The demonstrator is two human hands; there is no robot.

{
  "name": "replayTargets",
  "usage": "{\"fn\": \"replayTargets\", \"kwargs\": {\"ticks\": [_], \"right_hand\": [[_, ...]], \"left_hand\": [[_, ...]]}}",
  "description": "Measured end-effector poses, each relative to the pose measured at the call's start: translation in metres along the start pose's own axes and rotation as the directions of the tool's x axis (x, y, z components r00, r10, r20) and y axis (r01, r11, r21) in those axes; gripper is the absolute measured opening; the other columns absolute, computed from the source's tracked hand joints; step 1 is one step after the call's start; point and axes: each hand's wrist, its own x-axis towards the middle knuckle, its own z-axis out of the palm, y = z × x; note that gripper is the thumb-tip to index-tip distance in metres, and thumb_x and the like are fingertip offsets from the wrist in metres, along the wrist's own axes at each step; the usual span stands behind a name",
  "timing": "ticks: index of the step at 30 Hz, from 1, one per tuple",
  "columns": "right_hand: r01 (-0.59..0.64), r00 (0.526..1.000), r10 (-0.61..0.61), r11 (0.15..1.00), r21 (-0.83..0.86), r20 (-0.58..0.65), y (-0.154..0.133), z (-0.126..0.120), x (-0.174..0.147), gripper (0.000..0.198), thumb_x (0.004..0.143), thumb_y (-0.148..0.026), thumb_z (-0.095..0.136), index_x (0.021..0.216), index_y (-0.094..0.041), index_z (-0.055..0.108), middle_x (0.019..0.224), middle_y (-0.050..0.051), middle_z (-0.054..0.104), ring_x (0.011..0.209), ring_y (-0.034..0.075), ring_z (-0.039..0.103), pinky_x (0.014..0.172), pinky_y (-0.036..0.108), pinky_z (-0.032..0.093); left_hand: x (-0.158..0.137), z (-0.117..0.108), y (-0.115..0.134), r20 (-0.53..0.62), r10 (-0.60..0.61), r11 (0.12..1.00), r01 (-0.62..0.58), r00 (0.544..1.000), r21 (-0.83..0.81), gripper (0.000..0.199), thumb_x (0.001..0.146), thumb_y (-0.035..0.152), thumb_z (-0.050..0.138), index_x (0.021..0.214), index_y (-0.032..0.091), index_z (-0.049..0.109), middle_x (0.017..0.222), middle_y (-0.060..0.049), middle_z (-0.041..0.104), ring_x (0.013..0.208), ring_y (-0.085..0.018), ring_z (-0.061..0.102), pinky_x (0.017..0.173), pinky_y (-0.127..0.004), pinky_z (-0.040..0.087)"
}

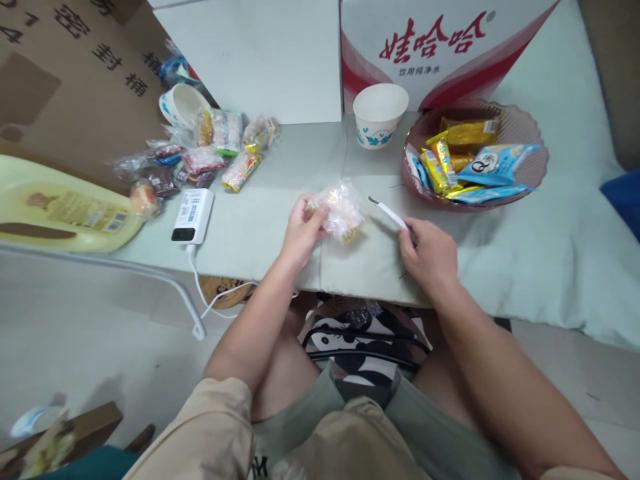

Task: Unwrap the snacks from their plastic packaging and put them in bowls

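The snack packet (341, 211) in the left hand (301, 233) is clear, crinkled plastic film with a glossy sheen, and the small tool (387, 212) in the right hand (430, 253) looks like smooth white plastic. The table (260, 227) is covered in matt pale-green cloth. The bowl (520, 127) is glossy translucent plastic holding shiny foil wrappers (467, 133), the cup (380, 115) matt paper, and the box (65, 80) rough brown cardboard.
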Motion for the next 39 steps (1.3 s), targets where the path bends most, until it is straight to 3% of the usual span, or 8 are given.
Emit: {"fn": "replayTargets", "kwargs": {"ticks": [4, 8, 13, 20, 25, 29, 35, 39], "right_hand": [[-0.017, 0.996, 0.013, 0.999, -0.050, -0.085, 0.006, 0.002, 0.000, 0.039, 0.093, -0.025, 0.043, 0.125, -0.018, 0.064, 0.115, 0.017, 0.070, 0.107, 0.034, 0.061, 0.093, 0.050, 0.046], [0.133, 0.988, -0.126, 0.988, 0.078, -0.088, -0.004, 0.002, -0.004, 0.043, 0.092, -0.026, 0.044, 0.132, -0.019, 0.058, 0.126, 0.017, 0.066, 0.119, 0.034, 0.058, 0.103, 0.054, 0.043], [0.318, 0.928, -0.360, 0.900, 0.299, 0.098, -0.023, 0.010, -0.012, 0.045, 0.084, -0.038, 0.064, 0.127, -0.024, 0.060, 0.141, 0.014, 0.059, 0.130, 0.034, 0.054, 0.108, 0.055, 0.041], [0.166, 0.986, -0.148, 0.916, 0.365, -0.077, -0.016, 0.000, -0.004, 0.007, 0.086, -0.027, 0.056, 0.088, -0.025, 0.063, 0.121, 0.010, 0.072, 0.114, 0.028, 0.066, 0.100, 0.049, 0.049], [0.089, 0.985, -0.027, 0.926, 0.367, -0.170, -0.005, -0.012, -0.003, 0.024, 0.079, -0.015, 0.048, 0.098, -0.023, 0.062, 0.108, 0.009, 0.074, 0.104, 0.027, 0.069, 0.093, 0.044, 0.052], [0.167, 0.982, -0.124, 0.920, 0.354, -0.139, -0.005, -0.018, -0.007, 0.039, 0.071, -0.013, 0.048, 0.107, -0.023, 0.061, 0.090, 0.004, 0.074, 0.089, 0.025, 0.069, 0.085, 0.042, 0.053], [0.343, 0.870, -0.455, 0.835, 0.430, 0.190, -0.013, -0.028, -0.021, 0.035, 0.079, -0.019, 0.050, 0.112, -0.025, 0.063, 0.075, -0.001, 0.072, 0.062, 0.017, 0.065, 0.064, 0.030, 0.048], [0.270, 0.792, -0.391, 0.913, 0.306, 0.469, -0.015, -0.029, -0.022, 0.030, 0.093, -0.031, 0.046, 0.114, -0.025, 0.066, 0.081, 0.002, 0.076, 0.065, 0.017, 0.067, 0.061, 0.028, 0.045]], "left_hand": [[-0.007, 0.005, 0.005, 0.029, 0.147, 0.943, -0.149, 0.989, 0.299, 0.038, 0.088, 0.059, 0.057, 0.086, 0.021, 0.062, 0.083, -0.003, 0.066, 0.089, -0.020, 0.064, 0.078, -0.030, 0.051], [-0.003, 0.000, 0.005, 0.016, 0.208, 0.962, -0.208, 0.978, 0.177, 0.037, 0.086, 0.055, 0.059, 0.104, 0.022, 0.061, 0.113, -0.007, 0.068, 0.108, -0.022, 0.063, 0.086, -0.032, 0.051], [-0.005, 0.005, 0.006, 0.085, 0.006, 1.000, -0.007, 0.996, 0.009, 0.031, 0.075, 0.040, 0.072, 0.092, 0.021, 0.056, 0.093, -0.003, 0.067, 0.083, -0.018, 0.066, 0.073, -0.030, 0.054], [0.003, -0.006, 0.013, -0.080, -0.176, 0.976, 0.163, 0.981, -0.145, 0.023, 0.073, 0.027, 0.065, 0.092, 0.023, 0.053, 0.078, 0.003, 0.062, 0.060, -0.011, 0.059, 0.052, -0.022, 0.046], [0.011, -0.023, 0.011, -0.232, 0.009, 0.999, -0.001, 0.973, 0.036, 0.033, 0.072, 0.024, 0.065, 0.105, 0.025, 0.061, 0.097, 0.000, 0.066, 0.067, -0.011, 0.058, 0.056, -0.022, 0.045], [0.010, -0.026, 0.016, -0.248, 0.126, 0.990, -0.105, 0.961, 0.097, 0.009, 0.072, 0.027, 0.063, 0.076, 0.019, 0.065, 0.104, -0.004, 0.067, 0.095, -0.018, 0.064, 0.076, -0.026, 0.049], [0.009, -0.037, 0.027, -0.218, 0.096, 0.968, -0.142, 0.971, -0.207, 0.015, 0.068, 0.033, 0.063, 0.072, 0.020, 0.058, 0.078, -0.001, 0.063, 0.067, -0.014, 0.064, 0.064, -0.027, 0.050], [0.011, -0.050, 0.025, -0.169, 0.106, 0.994, -0.103, 0.980, 0.029, 0.034, 0.070, 0.043, 0.067, 0.096, 0.022, 0.063, 0.098, -0.005, 0.068, 0.091, -0.020, 0.068, 0.065, -0.025, 0.050]]}}
